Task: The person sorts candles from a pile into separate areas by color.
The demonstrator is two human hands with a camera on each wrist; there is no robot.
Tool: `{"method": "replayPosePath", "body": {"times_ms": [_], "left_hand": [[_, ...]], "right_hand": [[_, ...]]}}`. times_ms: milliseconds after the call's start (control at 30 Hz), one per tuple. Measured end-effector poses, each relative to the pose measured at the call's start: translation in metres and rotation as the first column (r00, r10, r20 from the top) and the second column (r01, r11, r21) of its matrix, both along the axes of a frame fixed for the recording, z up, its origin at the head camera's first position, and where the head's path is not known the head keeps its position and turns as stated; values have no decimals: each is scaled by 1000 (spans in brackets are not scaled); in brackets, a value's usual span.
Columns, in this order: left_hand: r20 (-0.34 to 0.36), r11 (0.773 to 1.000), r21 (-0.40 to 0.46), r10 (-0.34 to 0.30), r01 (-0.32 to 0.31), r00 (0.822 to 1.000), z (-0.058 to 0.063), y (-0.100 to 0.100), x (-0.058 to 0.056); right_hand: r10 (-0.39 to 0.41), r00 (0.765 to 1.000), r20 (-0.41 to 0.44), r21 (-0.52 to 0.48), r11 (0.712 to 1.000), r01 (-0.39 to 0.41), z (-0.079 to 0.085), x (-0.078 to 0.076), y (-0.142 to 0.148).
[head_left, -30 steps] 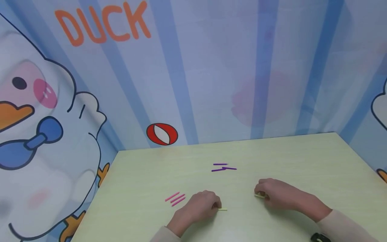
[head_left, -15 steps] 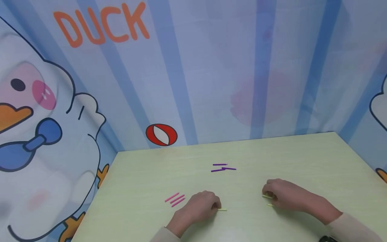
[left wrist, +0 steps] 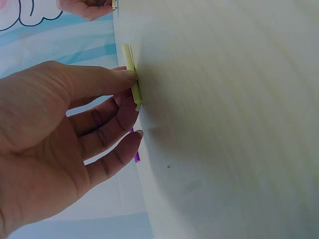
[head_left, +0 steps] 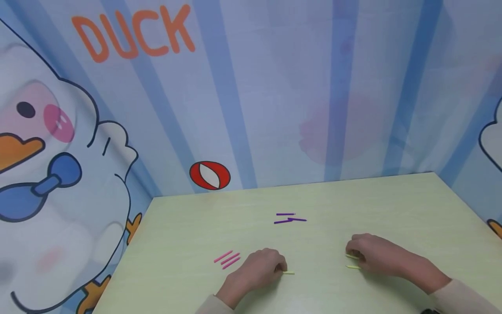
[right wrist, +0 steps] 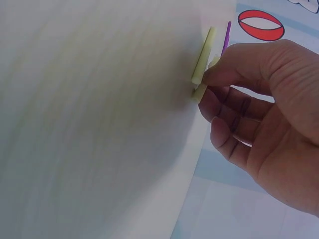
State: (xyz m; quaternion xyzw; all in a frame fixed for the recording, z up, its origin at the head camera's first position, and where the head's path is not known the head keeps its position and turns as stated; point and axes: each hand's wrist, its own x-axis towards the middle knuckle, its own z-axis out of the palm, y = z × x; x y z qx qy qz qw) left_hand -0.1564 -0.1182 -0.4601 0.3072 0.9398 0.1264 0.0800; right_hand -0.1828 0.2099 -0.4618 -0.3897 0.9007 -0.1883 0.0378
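My left hand (head_left: 262, 266) pinches a thin pale yellow candle (left wrist: 130, 59) between thumb and fingertips, low at the tabletop. One end of it pokes out to the right in the head view. On the right side, my right hand (head_left: 378, 255) pinches another yellow candle (right wrist: 200, 93), partly covered by the thumb. Just nearer to me lies a further yellow candle (right wrist: 203, 55) on the table, roughly alongside the held one. Three pink candles (head_left: 227, 259) lie side by side, left of my left hand. Three purple candles (head_left: 290, 218) lie farther back, two of them overlapping.
The pale table (head_left: 188, 222) meets a blue striped backdrop (head_left: 274, 109) along its far edge, with a printed duck (head_left: 106, 174) at the left. A black object (head_left: 430, 311) shows at the bottom edge, below the right sleeve (head_left: 462, 296).
My right hand has moved to the right and slightly nearer with its yellow candle. A second yellow candle has come into sight on the table beside it. My left hand stays put.
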Motion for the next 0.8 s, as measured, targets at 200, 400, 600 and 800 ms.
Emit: {"method": "replayPosePath", "body": {"times_ms": [200,400,600,800], "left_hand": [[4,1000,3,4,-4,1000,1,-1,0],[2,1000,0,6,-6,1000,3,0,1],[0,1000,1,3,-3,1000,4,0,0],[8,1000,1,3,-3,1000,3,1,1]], "right_hand": [[5,1000,0,21,1000,-5,0,0,1],[-8,1000,-3,14,1000,8,-1,1,2],[-5,1000,5,-10,1000,5,-2,0,4],[8,1000,18,-45,999,-7,-1,-2,4]]}}
